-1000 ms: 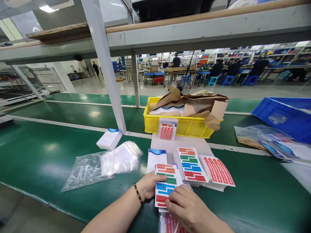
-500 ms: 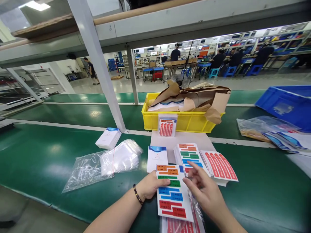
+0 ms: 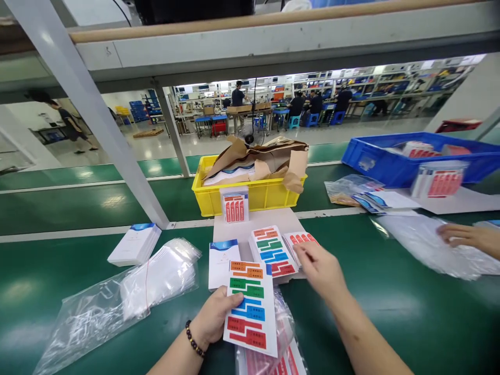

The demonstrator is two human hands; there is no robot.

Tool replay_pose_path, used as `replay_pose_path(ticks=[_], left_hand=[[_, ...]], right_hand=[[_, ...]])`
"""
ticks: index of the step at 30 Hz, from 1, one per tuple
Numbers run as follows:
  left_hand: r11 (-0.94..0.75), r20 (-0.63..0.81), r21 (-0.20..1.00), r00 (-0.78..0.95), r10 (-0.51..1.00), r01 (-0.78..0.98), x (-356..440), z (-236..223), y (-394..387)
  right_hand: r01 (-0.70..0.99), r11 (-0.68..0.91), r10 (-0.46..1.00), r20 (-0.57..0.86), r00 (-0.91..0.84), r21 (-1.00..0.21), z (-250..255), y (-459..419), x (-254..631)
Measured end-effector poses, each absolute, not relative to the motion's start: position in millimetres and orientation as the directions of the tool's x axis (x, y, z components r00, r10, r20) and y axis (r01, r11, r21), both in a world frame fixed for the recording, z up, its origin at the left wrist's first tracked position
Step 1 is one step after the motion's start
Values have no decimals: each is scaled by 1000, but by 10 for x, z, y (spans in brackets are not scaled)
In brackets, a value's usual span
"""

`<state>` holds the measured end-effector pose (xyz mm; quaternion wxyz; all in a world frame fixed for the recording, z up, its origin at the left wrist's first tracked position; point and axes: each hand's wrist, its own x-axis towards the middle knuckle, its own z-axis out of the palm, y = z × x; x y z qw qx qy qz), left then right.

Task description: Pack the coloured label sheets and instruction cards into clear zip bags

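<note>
My left hand (image 3: 219, 315) pinches a white sticker sheet (image 3: 250, 307) with orange, green, blue and red labels, the thumb on its face. A blue edge of another card shows behind it. My right hand (image 3: 318, 268) is at the stack of red-striped sticker sheets (image 3: 300, 238). Its fingers are closed together and cover part of that stack, so whatever they grip is hidden. Left of it lies a stack of multicoloured sticker sheets (image 3: 271, 250). Blue-topped white booklets (image 3: 223, 255) lie just beyond the held sheet. Below it, clear bags with red-striped sheets (image 3: 289, 359) rest on the green bench.
A yellow bin (image 3: 250, 195) with torn brown paper stands behind, a bagged set (image 3: 234, 205) leaning on it. Left are a booklet stack (image 3: 135, 245) and clear bags (image 3: 160, 281). Right are a blue bin (image 3: 390, 156) and another person's hand (image 3: 474, 239). A slanted post (image 3: 97, 114) rises left.
My right hand has left the held sheet and moved right to the red-striped stack. My left hand still holds the multicoloured sheet. The view has swung right, bringing another person's hand into sight.
</note>
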<state>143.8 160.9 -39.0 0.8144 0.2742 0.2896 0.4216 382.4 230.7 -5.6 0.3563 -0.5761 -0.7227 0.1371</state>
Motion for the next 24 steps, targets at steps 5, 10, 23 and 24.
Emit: replay_pose_path(ticks=[5,10,23,24], left_hand=[[496,-265,682,451,852,-538,1427,-393,1631],[503,-289,684,436,852,-529,1422,-403,1646],[510,-347,628,375,860,-588,1455,-458,1677],[515,-360,614,369,857,-598,1459,-465,1685]], right_hand=[[904,261,947,272,-171,-339,-67,2476,4306],[910,349,937,113,-332,-224,-91,2393,4303],[842,393,911,278,-304,-370,-25,2484,4488],[838,417,872,415,-259,-352,5,2456,4411]])
